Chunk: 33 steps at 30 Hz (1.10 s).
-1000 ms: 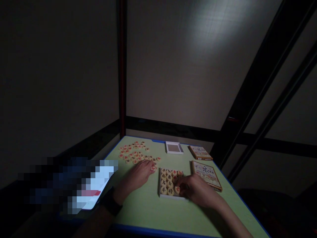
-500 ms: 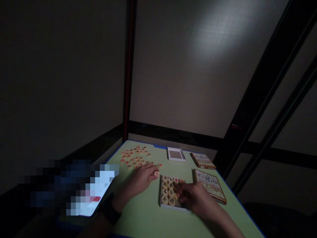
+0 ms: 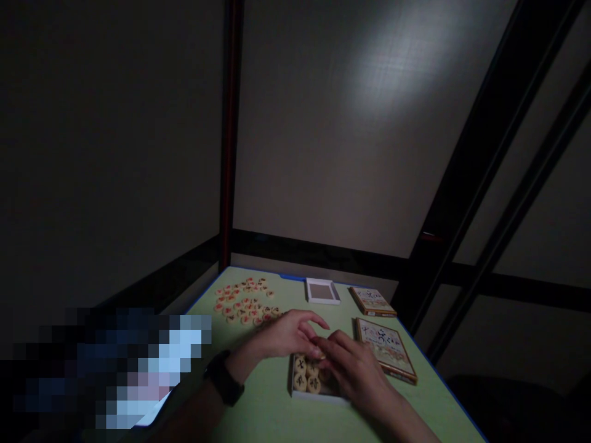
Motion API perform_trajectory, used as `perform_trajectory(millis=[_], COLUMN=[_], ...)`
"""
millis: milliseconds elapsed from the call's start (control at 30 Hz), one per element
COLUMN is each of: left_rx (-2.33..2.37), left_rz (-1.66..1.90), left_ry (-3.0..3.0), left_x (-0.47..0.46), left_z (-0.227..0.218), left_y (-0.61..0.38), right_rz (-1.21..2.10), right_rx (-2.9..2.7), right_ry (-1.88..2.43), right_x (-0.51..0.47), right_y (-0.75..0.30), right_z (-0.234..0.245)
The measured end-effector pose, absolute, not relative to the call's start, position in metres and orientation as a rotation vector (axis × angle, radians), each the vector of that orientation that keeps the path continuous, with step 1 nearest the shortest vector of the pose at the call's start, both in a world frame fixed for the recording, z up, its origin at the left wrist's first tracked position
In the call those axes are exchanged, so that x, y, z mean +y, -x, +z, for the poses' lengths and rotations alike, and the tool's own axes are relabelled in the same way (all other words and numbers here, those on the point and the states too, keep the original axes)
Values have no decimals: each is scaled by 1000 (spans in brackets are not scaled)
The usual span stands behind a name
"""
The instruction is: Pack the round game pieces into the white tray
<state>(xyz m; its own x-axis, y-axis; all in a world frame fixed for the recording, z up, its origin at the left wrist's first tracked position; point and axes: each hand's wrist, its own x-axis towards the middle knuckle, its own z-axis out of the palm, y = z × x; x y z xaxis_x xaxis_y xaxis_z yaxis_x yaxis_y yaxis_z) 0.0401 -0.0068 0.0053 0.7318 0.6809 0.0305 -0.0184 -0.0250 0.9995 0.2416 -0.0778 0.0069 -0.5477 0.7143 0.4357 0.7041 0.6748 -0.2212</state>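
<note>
My left hand, with a dark watch on its wrist, reaches over a shallow white-edged box. Its index finger is stretched out while thumb and other fingers bend inward. My right hand meets it there, fingertips pinched against the left thumb. Between the fingertips shows the pale edge of a xiangqi piece, mostly hidden. Inside the box lie round xiangqi pieces with dark characters, in rows; my hands cover the far and right parts.
Loose xiangqi pieces with red and dark characters spread over the green table at the far left. A white tray stands at the back. Two printed box lids lie at the right. A blurred bright screen is at left.
My left hand has moved right, from beside the box to above it, bringing a xiangqi piece. My right hand has risen slightly from the box to meet it.
</note>
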Motion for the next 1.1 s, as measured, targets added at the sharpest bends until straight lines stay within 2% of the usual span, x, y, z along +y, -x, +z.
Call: perform_trajectory(millis=[133,267,467,1100], left_rx=[639,915,1298,1240], left_rz=[719,919,851,815], left_ry=[-1582,-1811,-2189,-2268], left_x=[-3,3,-1,-10], left_z=[3,-4,-6,-5], left_y=[-39,-28,-17,-20], right_rz=[163,312,276,265], right_rx=[-2308,-2286,-2409,-2420], right_ry=[1200,1305,1419,1503], right_x=[-82,-88,-91,-84], right_y=[-250,-256,-246,-241], right_z=[13,19,22,2])
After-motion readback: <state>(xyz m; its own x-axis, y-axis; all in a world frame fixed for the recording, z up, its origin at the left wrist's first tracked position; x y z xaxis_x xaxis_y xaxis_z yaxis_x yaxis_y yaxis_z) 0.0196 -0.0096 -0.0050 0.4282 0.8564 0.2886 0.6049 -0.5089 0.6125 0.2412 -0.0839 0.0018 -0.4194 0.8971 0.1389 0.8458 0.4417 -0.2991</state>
